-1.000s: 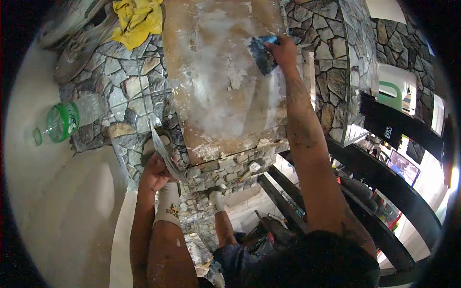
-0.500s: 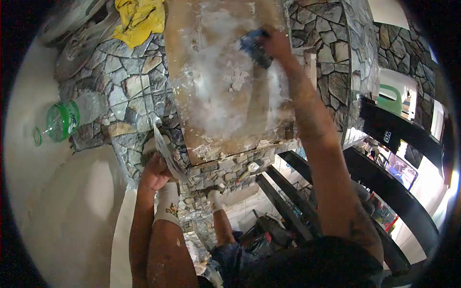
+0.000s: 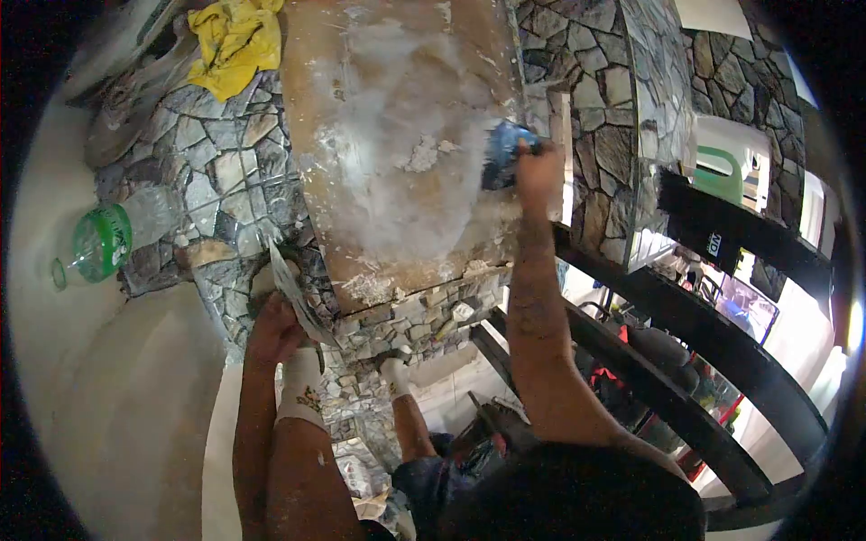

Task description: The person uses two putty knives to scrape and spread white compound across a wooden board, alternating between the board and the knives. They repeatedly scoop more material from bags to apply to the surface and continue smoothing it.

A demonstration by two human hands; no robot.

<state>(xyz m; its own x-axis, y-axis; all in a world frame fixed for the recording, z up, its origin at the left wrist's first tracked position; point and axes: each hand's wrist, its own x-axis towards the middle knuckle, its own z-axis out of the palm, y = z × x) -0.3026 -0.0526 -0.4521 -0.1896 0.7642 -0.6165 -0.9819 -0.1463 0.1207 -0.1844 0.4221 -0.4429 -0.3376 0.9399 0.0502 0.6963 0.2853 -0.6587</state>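
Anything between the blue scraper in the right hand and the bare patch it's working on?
Nothing visible. The right hand holds the blue scraper directly against the bare patch, at its right edge. White plaster smears and a few loose crumbs lie on the patch, but no separate object blocks the blade.

The right hand (image 3: 538,171) presses a blue scraper (image 3: 502,153) against the plaster-smeared panel (image 3: 397,135).
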